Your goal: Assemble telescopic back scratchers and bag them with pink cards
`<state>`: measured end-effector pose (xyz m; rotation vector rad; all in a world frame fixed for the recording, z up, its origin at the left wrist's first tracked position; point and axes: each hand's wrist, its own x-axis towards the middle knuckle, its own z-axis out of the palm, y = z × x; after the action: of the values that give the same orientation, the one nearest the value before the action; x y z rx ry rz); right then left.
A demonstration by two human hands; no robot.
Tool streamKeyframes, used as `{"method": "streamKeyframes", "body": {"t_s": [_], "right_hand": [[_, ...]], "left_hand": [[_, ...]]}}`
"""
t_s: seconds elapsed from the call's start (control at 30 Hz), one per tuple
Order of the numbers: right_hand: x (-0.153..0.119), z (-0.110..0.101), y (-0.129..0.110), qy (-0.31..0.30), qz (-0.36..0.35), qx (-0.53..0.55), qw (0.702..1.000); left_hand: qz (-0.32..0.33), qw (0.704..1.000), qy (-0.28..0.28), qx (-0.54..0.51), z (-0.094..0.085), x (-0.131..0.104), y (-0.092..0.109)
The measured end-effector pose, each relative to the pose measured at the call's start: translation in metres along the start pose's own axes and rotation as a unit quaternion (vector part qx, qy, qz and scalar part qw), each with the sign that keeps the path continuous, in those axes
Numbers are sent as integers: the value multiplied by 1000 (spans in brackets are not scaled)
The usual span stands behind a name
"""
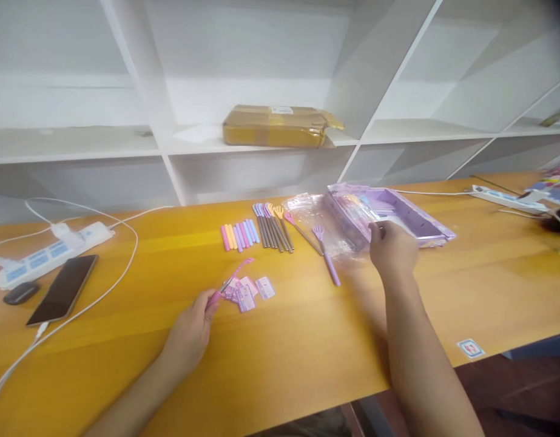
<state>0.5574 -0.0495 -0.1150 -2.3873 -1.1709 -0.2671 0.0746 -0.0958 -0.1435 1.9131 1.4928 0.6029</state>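
Observation:
My left hand is closed round the pink handle of a small pink claw-tipped stick, above several pink and purple cards. At the near side of an open purple box, my right hand has its fingers pressed together; what they hold, if anything, is hidden. A purple claw stick lies left of that hand, and a pink-headed one lies beyond it. Several metal rods with coloured claw heads lie in a row beside several short coloured handles.
Clear plastic wrap lies against the box. A phone, a dark case, a power strip and white cables are at the left. Another power strip is at the right. A cardboard parcel sits on the shelf.

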Motion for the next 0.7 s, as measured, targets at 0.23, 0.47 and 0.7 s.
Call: {"method": "streamKeyframes", "body": {"t_s": [0.23,0.47,0.7], "right_hand": [[-38,-10,-56,167,-167,278,931],[-115,-47,-122,-71,-257,495,827],[-202,-35,-163,-495,-246,551,625]], "left_hand": [[114,991,-47,-47,-2,1,1],[98,971,-118,-181,0,-6,8],[92,918,-158,-353,7,-12,10]]}}
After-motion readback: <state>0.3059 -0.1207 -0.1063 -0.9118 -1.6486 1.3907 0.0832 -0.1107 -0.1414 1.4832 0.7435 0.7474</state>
